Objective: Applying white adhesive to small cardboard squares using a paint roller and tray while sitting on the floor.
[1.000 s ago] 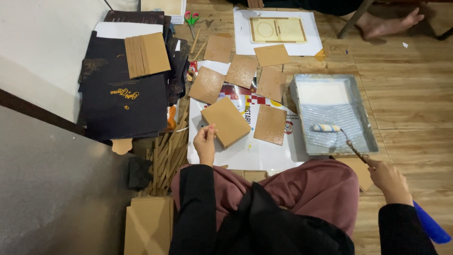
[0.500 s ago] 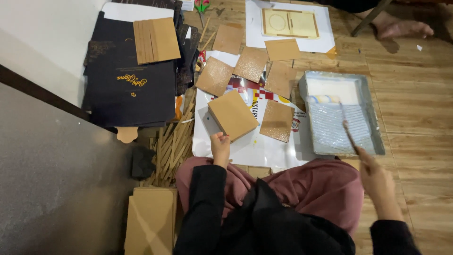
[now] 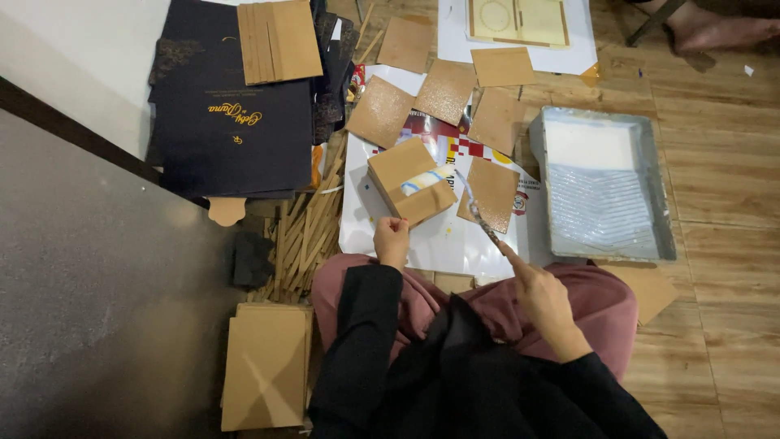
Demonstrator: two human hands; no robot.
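The right hand [image 3: 543, 297] has its fingers closed round a thin roller handle, the soft white roller [image 3: 424, 182] lying on a flat brown cardboard square [image 3: 409, 181]. The left hand [image 3: 392, 239], fingers curled, steadies that square's near edge on glossy white paper [image 3: 439, 244] on the wooden floor [image 3: 715, 187]. A grey ribbed metal tray [image 3: 605, 195] sits just right.

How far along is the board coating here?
Done: several coated boards lie spread at the top of the white sheet. In hand: the right hand runs a roller over one board that the left hand steadies. Left: a stack of plain boards by the left knee.
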